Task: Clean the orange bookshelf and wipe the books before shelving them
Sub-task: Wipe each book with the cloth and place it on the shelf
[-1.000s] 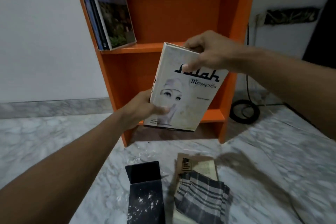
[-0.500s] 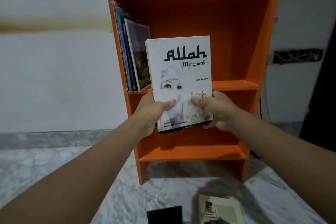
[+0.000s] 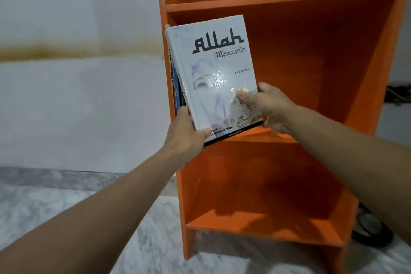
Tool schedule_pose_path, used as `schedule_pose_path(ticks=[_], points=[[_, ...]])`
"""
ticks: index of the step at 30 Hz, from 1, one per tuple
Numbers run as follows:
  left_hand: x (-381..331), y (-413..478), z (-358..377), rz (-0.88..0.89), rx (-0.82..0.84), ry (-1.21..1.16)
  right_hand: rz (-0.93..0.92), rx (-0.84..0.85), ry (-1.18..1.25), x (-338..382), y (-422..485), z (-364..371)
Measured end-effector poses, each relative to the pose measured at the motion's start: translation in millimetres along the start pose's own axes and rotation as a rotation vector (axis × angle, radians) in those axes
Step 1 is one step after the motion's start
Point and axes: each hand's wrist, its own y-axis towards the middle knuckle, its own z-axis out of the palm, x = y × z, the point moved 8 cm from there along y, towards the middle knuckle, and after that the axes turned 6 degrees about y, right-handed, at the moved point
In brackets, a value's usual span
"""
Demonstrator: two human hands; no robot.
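Head camera: a white hardcover titled "Allah Mengajariku" (image 3: 213, 78) is held upright, slightly tilted, at the left end of the middle compartment of the orange bookshelf (image 3: 311, 73). Its lower left corner is gripped by the left hand (image 3: 184, 138), with the thumb laid on the front cover and the fingers hidden behind the spine. Its lower right edge is pinched by the right hand (image 3: 269, 107), thumb on the cover and fingers curled behind. The front cover is turned toward the camera, and glare is seen across its artwork. Just beside the spine, a few dark-spined books (image 3: 176, 87) are stood against the bookshelf's left side panel — whether they are touched by the white hardcover cannot be told. The bottom edge is held at the front lip of the shelf board (image 3: 266, 138) — contact with it cannot be confirmed. The bookshelf is stood on a marble floor (image 3: 44, 218) against a pale wall (image 3: 66, 107) marked by a brownish stain band.
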Motion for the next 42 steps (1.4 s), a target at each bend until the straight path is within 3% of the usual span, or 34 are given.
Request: schedule_pose_path(ticks=[7,13,19,27,42], points=[[-27,24,8,-0.02,-0.206,0.229,0.047,0.139,0.011,-6,53,-10],[-30,37,31,-0.112,-0.288,0.432,0.12,0.232,0.114,-35,104,-15],[-3,37,33,-0.264,-0.427,0.51,0.195,0.366,0.156,-73,138,14],[-2,26,19,-0.316,-0.674,0.543,0.163,0.438,0.174,-82,159,42],[1,34,24,-0.3,-0.701,0.528,0.117,0.423,0.01,-90,176,64]])
